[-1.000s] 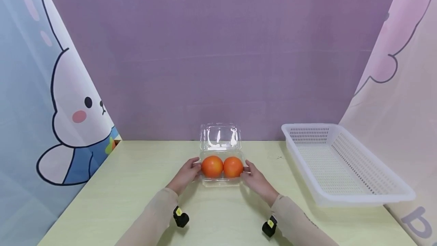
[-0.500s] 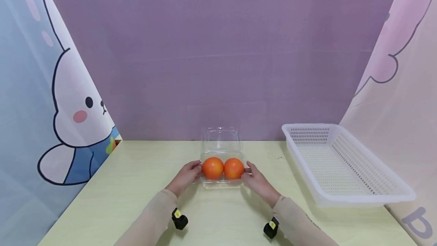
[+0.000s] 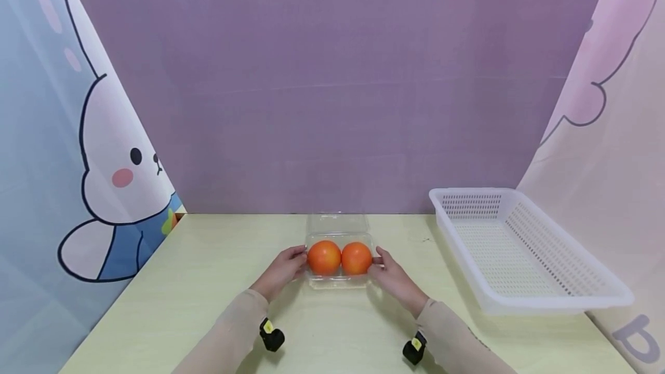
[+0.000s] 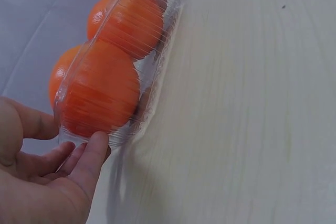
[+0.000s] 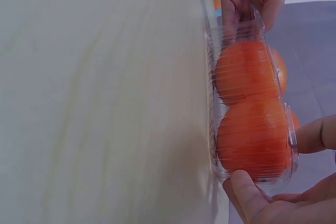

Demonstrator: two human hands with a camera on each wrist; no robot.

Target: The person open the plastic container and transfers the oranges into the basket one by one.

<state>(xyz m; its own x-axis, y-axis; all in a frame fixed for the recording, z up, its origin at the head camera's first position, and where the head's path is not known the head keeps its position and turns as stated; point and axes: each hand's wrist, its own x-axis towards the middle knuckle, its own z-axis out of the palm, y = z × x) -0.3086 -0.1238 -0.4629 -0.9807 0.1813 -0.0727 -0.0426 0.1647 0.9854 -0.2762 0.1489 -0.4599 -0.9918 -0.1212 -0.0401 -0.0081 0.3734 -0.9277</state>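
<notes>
Two oranges, one on the left [image 3: 324,258] and one on the right [image 3: 357,258], sit side by side in a clear plastic clamshell container [image 3: 340,283]. Its transparent lid [image 3: 339,224] lies tipped back toward the purple backdrop. My left hand [image 3: 283,269] grips the container's left end; the left wrist view shows its fingertips [image 4: 97,142] against the ribbed wall. At the opposite end my right hand [image 3: 393,277] holds on, with a fingertip [image 5: 243,182] low on the wall and another finger at the rim. The container is close over the table in both wrist views.
A white perforated plastic basket [image 3: 530,303] stands at the right of the pale wooden table [image 3: 208,264]. Purple cloth [image 3: 332,85] hangs behind, and printed curtains flank both sides. Each sleeve carries a small black camera, such as the left one [image 3: 272,339].
The lid has tipped farther back and sits lower. The container and its oranges have shifted slightly toward me, both hands moving with them and keeping hold of the ends.
</notes>
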